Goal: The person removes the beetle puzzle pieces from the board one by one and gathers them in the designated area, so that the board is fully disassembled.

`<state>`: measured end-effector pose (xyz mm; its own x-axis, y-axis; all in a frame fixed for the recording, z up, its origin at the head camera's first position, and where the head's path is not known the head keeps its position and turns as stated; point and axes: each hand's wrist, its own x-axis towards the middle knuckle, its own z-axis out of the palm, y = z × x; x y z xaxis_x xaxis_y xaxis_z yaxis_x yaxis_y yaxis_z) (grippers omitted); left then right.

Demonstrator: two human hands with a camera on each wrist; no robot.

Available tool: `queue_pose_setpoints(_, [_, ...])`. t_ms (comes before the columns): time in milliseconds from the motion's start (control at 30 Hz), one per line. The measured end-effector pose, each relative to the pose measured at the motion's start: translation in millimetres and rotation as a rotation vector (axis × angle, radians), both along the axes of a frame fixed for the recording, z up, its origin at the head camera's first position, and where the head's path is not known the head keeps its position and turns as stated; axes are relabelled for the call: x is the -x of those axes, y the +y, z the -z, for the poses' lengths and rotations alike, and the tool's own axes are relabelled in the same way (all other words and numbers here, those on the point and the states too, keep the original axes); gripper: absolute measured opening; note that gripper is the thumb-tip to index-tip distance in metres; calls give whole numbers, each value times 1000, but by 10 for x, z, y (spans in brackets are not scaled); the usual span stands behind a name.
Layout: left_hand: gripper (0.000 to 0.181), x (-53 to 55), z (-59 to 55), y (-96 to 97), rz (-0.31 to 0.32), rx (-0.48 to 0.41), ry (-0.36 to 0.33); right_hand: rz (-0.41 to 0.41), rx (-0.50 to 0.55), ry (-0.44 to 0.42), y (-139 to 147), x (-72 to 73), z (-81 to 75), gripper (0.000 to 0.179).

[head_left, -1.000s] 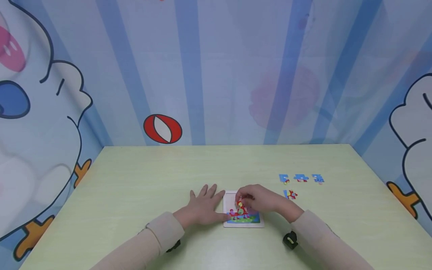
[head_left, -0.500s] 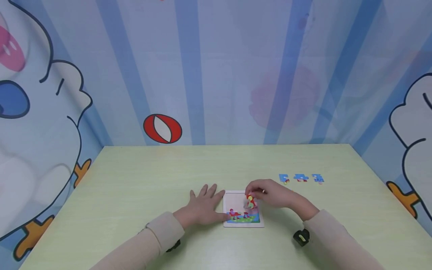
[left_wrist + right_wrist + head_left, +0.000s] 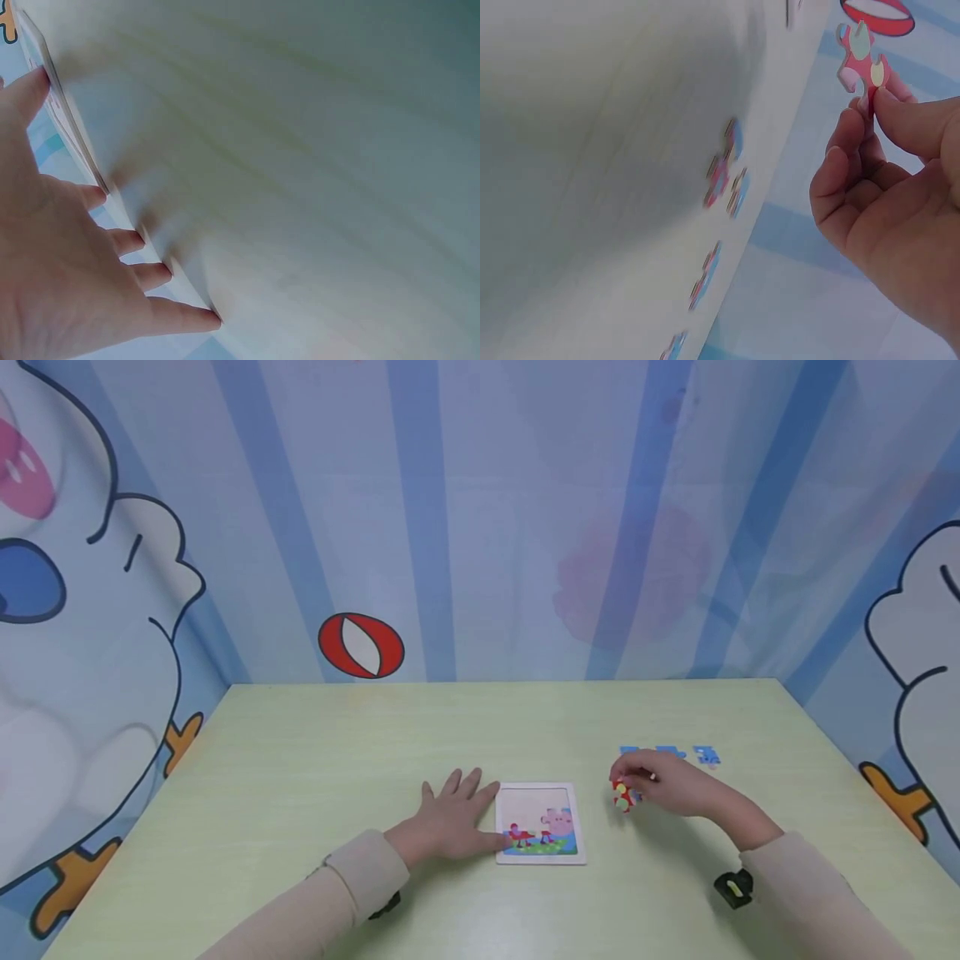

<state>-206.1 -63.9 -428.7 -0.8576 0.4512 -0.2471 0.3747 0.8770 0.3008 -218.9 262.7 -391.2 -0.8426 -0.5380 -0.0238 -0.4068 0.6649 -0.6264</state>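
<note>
A square puzzle board (image 3: 521, 802) with a pale rim lies on the table, its lower part and right side filled with a pig picture. My left hand (image 3: 450, 828) is spread with straight fingers at the board's left side, its thumb over the lower left of the rim. In the left wrist view, the fingertips (image 3: 157, 275) touch the table beside the board's edge. Right of the board, my right hand (image 3: 675, 783) pinches a red puzzle piece (image 3: 622, 797) with yellow and green spots between thumb and fingers. The right wrist view shows this piece (image 3: 876, 75) held off the table.
Loose blue puzzle pieces (image 3: 707, 755) lie in a row behind my right hand, partly hidden by it. Another red and blue piece (image 3: 718, 176) lies near them in the right wrist view. A printed curtain (image 3: 495, 527) hangs behind the table's far edge (image 3: 495, 683).
My right hand has lifted the red spotted piece off the board and carried it to the right, above the table. Bare backing shows where it was. My left hand has stayed put.
</note>
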Motion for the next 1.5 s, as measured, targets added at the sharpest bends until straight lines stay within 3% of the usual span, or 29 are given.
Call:
queue_pose_setpoints(267, [86, 7, 12, -17, 6, -8, 2, 53, -63, 53, 260, 23, 37, 14])
queue_pose_setpoints(733, [85, 4, 1, -2, -1, -2, -8, 120, -112, 39, 572, 73, 124, 14])
queue_pose_setpoints(1300, [86, 3, 8, -11, 6, 3, -4, 212, -163, -5, 699, 142, 241, 21])
queue_pose_setpoints(1500, [85, -2, -1, -9, 6, 6, -3, 225, -130, -31, 706, 176, 297, 22])
